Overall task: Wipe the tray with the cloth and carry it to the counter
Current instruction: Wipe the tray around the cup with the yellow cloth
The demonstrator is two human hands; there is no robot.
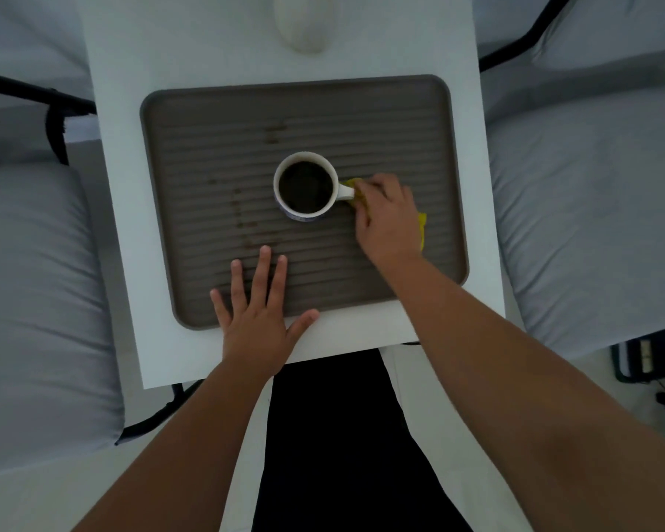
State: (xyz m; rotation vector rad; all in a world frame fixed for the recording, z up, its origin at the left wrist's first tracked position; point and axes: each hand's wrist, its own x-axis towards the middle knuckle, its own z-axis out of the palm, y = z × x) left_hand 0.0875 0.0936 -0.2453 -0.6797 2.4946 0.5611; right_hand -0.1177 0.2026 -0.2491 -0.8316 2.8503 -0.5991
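Note:
A ribbed brown tray [208, 120] lies on a small white table [215, 44]. Dark stains mark its ridges at the left and upper middle. A white mug [307, 186] full of dark coffee stands at the tray's centre, handle pointing right. My right hand [388, 220] presses a yellow cloth [422, 230] flat on the tray just right of the mug's handle; most of the cloth is hidden under the hand. My left hand [258, 312] lies flat with fingers spread over the tray's near edge, holding nothing.
Grey cushioned chairs with black frames stand to the left [35, 282] and right [591, 205] of the table. A white rounded object [304, 21] sits at the table's far edge. My dark-clothed legs are below the table's near edge.

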